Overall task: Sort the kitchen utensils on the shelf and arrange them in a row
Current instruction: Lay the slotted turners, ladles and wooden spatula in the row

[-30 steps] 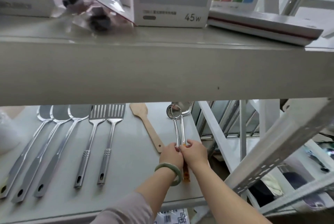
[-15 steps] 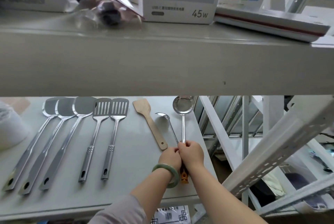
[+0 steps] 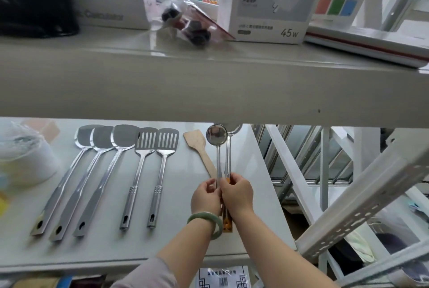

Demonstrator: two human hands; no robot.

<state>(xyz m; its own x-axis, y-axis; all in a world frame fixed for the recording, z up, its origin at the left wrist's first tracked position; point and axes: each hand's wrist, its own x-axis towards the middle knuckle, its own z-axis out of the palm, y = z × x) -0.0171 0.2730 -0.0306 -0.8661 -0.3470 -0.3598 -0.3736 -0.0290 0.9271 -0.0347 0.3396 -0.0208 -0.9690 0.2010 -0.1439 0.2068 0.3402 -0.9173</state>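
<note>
Left hand and right hand each pinching a ladle handle (side by side). Could knock the wooden spatula — too close.

The upper white shelf's front edge hides the second steel ladle's bowl at twelve o'clock. Both hands cover the ladle handles. The white roll at nine o'clock is blurred.

Both hands meet on the white shelf: the left hand pinches a steel ladle, the right hand a second ladle close beside it, right of a wooden spatula
</note>
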